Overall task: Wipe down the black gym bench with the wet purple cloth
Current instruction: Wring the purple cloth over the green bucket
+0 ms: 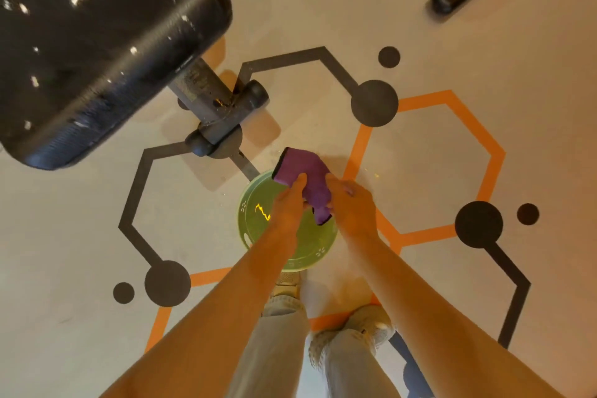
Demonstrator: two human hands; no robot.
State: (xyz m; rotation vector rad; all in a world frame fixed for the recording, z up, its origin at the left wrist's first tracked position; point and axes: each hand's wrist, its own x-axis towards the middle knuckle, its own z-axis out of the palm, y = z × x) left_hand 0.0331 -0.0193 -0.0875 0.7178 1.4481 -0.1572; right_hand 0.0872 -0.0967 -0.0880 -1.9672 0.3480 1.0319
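Both hands hold the purple cloth (307, 181) directly above the green basin (287, 220), which stands on the floor in front of the person's feet. The left hand (287, 200) has its grip closed on the cloth's left portion, thumb up against the fabric. The right hand (350, 200) has its grip closed on the cloth's right and lower portion, fingers curled round it. Between the two grips the cloth is bunched and bent, one end sticking up and away from the hands, the other hanging down toward the basin.

Judgement: this placement fits wringing. Holding the cloth over the basin lets surplus water fall into the basin and not on the patterned floor (436, 155). A two-handed opposed grip allows twisting.

The black gym bench (106, 42) lies up and to the left of the grips, well apart from the cloth. Its pad shows bright wet-looking glints; whether these are water or plain reflections cannot be told. The bench's frame foot (226, 119) stands between the pad and the basin.

The cloth is not in contact with the bench.
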